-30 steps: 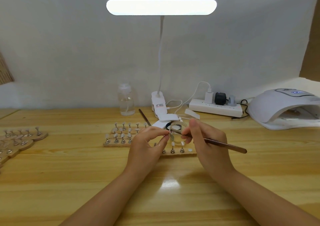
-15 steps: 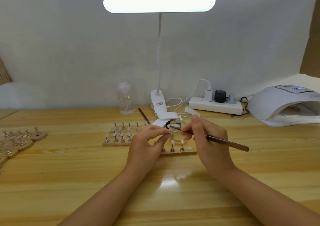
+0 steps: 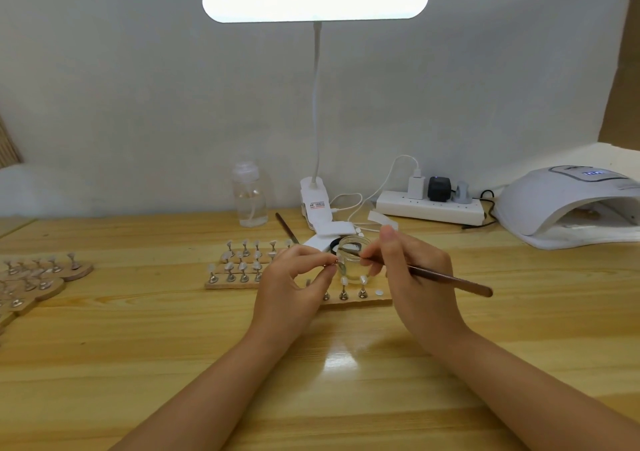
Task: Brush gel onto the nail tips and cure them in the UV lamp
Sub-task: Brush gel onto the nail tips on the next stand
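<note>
Here, the left hand (image 3: 289,284) sits just left of the frame's center, thumb and forefinger pinching a small nail tip on its metal stand (image 3: 335,264), lifted above the table. The right hand (image 3: 412,274) faces it from 3 o'clock, its fingers curled round a slim brown brush (image 3: 446,279). The brush's handle slants out toward 4 o'clock, while its working end reaches to the held tip. Whether the bristles actually touch the tip is too fine to tell.

Directly behind the two hands, at 12 o'clock from them, stands a small clear gel jar (image 3: 353,255), open at the top. Beneath the hands lies a wooden holder board (image 3: 360,300) with more tips standing upright on stands. A second board (image 3: 242,270) of tips lies at 9 o'clock of the left hand. Further boards (image 3: 38,277) sit at the table's far left edge.

The UV lamp (image 3: 568,204), white and domed, rests at 2 o'clock near the right edge, with its opening facing the person. A power strip (image 3: 429,208) lies against the wall between it and the clip-on desk lamp (image 3: 315,3), which is lit. A clear bottle (image 3: 249,201) stands just left of the lamp's base, and a second brush (image 3: 285,227) lies on the wooden table (image 3: 173,346) near it.
</note>
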`<action>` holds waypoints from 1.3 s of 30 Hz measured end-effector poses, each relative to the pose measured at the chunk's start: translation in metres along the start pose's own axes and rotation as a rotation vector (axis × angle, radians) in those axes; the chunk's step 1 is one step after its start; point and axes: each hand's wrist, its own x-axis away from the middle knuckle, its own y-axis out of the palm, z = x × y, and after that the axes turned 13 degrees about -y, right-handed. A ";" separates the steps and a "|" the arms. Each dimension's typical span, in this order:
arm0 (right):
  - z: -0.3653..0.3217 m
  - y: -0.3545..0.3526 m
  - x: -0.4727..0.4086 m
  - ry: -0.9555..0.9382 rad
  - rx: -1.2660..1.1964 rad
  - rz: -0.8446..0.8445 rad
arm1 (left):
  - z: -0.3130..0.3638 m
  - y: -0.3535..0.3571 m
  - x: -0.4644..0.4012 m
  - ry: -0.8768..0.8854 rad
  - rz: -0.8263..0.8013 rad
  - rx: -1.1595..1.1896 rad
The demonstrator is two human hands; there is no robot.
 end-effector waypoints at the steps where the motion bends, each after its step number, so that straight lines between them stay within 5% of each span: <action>1: 0.001 0.000 0.000 0.000 0.005 -0.013 | 0.000 0.000 0.000 0.000 0.000 0.000; 15: -0.003 -0.001 0.001 0.110 -0.089 0.074 | 0.000 -0.001 0.001 0.012 0.044 0.008; 28: 0.001 0.004 0.005 -0.261 0.152 -0.084 | 0.001 -0.002 0.002 -0.008 0.068 0.061; 39: 0.001 0.003 0.007 -0.075 0.031 -0.051 | 0.000 -0.002 0.001 0.003 0.073 0.039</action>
